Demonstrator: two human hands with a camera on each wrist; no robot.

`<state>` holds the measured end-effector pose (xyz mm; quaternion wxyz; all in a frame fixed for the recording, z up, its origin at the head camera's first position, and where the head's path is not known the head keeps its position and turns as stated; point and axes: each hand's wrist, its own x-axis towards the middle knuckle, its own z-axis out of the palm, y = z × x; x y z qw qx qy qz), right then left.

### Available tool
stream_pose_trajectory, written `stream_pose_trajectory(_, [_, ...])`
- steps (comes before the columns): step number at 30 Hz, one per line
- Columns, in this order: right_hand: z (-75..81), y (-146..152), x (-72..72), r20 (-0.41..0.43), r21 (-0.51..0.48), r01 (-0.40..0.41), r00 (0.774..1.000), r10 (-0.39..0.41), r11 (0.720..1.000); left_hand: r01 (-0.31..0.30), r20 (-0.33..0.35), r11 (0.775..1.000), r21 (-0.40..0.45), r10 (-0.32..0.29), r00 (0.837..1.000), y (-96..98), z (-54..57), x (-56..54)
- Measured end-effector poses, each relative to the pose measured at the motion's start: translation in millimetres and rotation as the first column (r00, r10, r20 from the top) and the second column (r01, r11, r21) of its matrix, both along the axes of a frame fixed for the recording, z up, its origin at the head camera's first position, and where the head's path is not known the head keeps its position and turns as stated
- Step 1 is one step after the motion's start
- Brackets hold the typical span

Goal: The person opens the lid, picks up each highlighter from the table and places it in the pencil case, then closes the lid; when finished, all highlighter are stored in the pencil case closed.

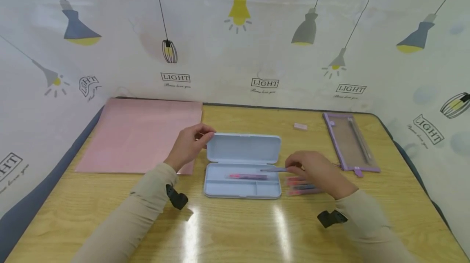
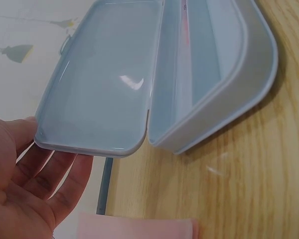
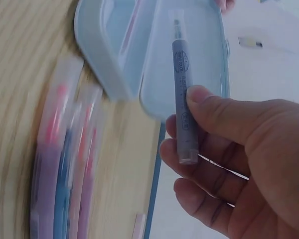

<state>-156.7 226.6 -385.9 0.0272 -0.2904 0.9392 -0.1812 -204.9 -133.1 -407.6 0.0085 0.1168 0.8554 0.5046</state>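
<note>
A light blue pencil case (image 1: 229,188) lies unfolded on the table. At its far left corner, my left hand (image 1: 189,144) pinches the raised lid (image 2: 99,74), thumb on the inner side and fingers behind. My right hand (image 1: 315,169) holds a greyish-purple marker (image 3: 182,89) between thumb and fingers, its capped tip pointing left over the case's right end. Inside the back compartment rests one marker (image 1: 249,177) with a pink tip and purple barrel. Several more markers (image 3: 47,184), in purple, blue and pinkish tones, lie side by side below my right hand, partly covered by it in the head view.
Flat pink sheets (image 1: 147,136) cover the table's back left. A mesh zip pouch (image 1: 339,140) with purple edging lies at the back right, a pen-like item (image 1: 360,140) on or in it. Behind the case is a small pale pink block (image 1: 300,126). Lamp-printed fabric (image 1: 213,50) encloses the table.
</note>
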Motion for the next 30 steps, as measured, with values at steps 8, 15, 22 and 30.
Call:
stream_pose_trajectory(8, [-3.9, -41, 0.4, -0.062, 0.026, -0.099, 0.993, 0.1, 0.995, 0.0, 0.0, 1.0, 0.009, 0.0, 1.0, -0.9, -0.2, -0.1])
stream_pose_trajectory(15, [-13.8, -63, 0.6, -0.032, 0.026, -0.143, 0.989, 0.143, 0.989, 0.004, -0.003, 1.0, 0.016, -0.004, 1.0, -0.7, 0.3, 0.5])
stream_pose_trajectory(22, [-24.1, -68, -0.3, -0.065, 0.03, -0.15, 0.986, 0.151, 0.988, 0.002, -0.008, 1.0, 0.014, -0.002, 1.0, -0.1, 1.3, 0.7])
stream_pose_trajectory(30, [-35.1, -69, 3.9, -0.109, 0.022, -0.135, 0.985, 0.136, 0.991, -0.004, 0.003, 1.0, 0.01, 0.004, 1.0, -0.4, 0.3, 1.4])
